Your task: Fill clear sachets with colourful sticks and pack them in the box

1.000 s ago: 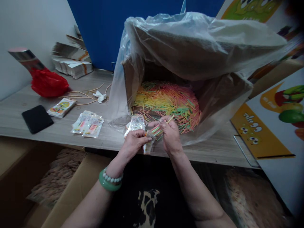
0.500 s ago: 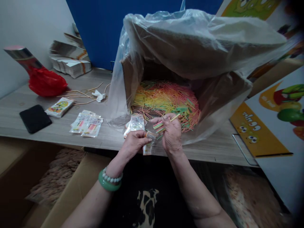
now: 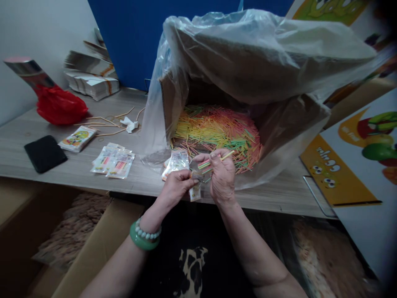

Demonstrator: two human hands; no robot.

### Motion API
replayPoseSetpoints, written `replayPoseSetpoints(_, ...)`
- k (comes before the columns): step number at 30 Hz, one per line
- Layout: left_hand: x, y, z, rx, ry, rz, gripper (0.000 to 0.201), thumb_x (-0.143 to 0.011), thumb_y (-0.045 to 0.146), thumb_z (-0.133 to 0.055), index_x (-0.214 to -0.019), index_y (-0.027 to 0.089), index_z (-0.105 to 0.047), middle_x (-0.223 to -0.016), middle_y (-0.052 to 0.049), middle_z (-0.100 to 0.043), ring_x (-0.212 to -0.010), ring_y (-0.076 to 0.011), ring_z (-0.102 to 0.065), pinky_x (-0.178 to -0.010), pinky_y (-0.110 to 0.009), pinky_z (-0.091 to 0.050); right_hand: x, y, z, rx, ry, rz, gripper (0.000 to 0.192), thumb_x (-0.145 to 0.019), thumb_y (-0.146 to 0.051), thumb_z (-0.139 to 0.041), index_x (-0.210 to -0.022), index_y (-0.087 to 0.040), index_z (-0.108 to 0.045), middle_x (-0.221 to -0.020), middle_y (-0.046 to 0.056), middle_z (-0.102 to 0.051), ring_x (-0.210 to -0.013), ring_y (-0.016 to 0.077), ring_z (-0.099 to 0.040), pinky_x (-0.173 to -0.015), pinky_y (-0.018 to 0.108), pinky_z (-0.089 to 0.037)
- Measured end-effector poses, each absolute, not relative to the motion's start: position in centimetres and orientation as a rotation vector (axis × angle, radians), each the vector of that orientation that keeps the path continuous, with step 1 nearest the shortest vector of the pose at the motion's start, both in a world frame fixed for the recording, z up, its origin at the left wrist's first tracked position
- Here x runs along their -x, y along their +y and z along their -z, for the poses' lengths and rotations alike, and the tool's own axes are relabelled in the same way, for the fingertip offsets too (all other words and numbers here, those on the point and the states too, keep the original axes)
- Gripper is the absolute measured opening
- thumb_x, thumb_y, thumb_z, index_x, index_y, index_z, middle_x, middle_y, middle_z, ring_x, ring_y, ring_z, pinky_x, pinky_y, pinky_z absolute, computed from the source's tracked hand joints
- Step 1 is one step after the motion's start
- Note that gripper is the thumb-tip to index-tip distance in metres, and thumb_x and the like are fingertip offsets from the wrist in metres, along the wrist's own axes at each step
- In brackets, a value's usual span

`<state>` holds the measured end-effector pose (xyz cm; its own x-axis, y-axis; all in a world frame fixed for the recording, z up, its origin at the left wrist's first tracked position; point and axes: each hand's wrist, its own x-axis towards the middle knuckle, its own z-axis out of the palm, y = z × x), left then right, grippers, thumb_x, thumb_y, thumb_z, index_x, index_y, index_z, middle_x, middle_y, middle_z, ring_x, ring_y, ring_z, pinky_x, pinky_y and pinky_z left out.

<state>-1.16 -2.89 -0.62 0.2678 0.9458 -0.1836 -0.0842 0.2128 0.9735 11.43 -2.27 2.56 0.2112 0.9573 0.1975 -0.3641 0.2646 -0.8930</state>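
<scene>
My left hand (image 3: pixel 177 186) is closed, pinching a small printed plastic packet (image 3: pixel 195 193) between thumb and fingers. Close by on the right, my right hand (image 3: pixel 222 176) is closed round a few thin coloured sticks (image 3: pixel 204 164), pink, green and yellow; their ends poke out on both sides. Beyond the hands, a heap of similar coloured sticks (image 3: pixel 214 128) lies in a cardboard box lined with clear plastic (image 3: pixel 163 103), its opening towards me. Clear packets (image 3: pixel 178 160) lie just behind my left hand. Further left are filled packets (image 3: pixel 116 161) with sticks showing inside.
On the grey tabletop (image 3: pixel 139 182) are a black flat object (image 3: pixel 45 154), a stack of printed cards (image 3: pixel 78 138), rubber bands, crumpled white paper (image 3: pixel 129 124) and a red plastic bag (image 3: pixel 60 105). A printed carton (image 3: pixel 350 165) stands at right; an open carton (image 3: pixel 93 248) is below left.
The packet in my left hand has turned slightly and shifted a little right. My right hand has moved slightly left, still holding the sticks.
</scene>
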Motion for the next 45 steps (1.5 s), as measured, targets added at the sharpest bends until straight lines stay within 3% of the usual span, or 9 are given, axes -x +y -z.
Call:
replayPoseSetpoints(11,1.0,-3.0,0.9,-0.982,1.074,-0.955,0.019,-0.058,0.026,-0.080,-0.062,0.013,-0.066,-0.060,0.000,-0.062,-0.057,-0.0113,-0.053,-0.057,-0.025,-0.043,-11.0,-2.5,-2.8,0.789,-0.906,-1.074,0.023,-0.092,-0.042,-0.059,-0.089,-0.024,-0.045,-0.076,0.000,-0.073,-0.069,0.0153,-0.068,-0.069,0.030,-0.053)
replayPoseSetpoints(18,1.1,-3.1,0.5,-0.989,1.075,-0.949,0.018,-0.059,0.023,-0.078,-0.058,0.014,-0.062,-0.052,0.004,-0.055,-0.048,-0.0083,-0.048,-0.048,-0.021,-0.039,-11.1,-2.4,-1.5,0.843,-0.977,-1.102,0.023,-0.092,-0.042,-0.060,-0.091,-0.023,-0.047,-0.080,0.000,-0.073,-0.062,0.0121,-0.063,-0.063,0.026,-0.050)
replayPoseSetpoints(33,1.5,-3.0,0.2,-0.951,1.050,-0.958,0.017,-0.059,0.024,-0.078,-0.060,0.014,-0.064,-0.053,0.003,-0.057,-0.047,-0.0082,-0.048,-0.047,-0.021,-0.038,-11.8,-1.9,-1.4,0.864,-0.983,-1.184,0.021,-0.089,-0.038,-0.061,-0.086,-0.023,-0.046,-0.070,-0.003,-0.071,-0.053,0.0116,-0.060,-0.055,0.024,-0.048)
replayPoseSetpoints(45,1.2,-2.4,0.0,-1.049,1.010,-0.969,0.021,-0.066,0.032,-0.076,-0.069,0.012,-0.070,-0.057,0.002,-0.058,-0.051,-0.0095,-0.048,-0.051,-0.023,-0.039,-12.9,-1.5,-1.6,0.948,-1.345,-1.288,0.024,-0.089,-0.043,-0.061,-0.082,-0.021,-0.057,-0.092,0.003,-0.072,-0.083,0.0154,-0.064,-0.076,0.028,-0.049)
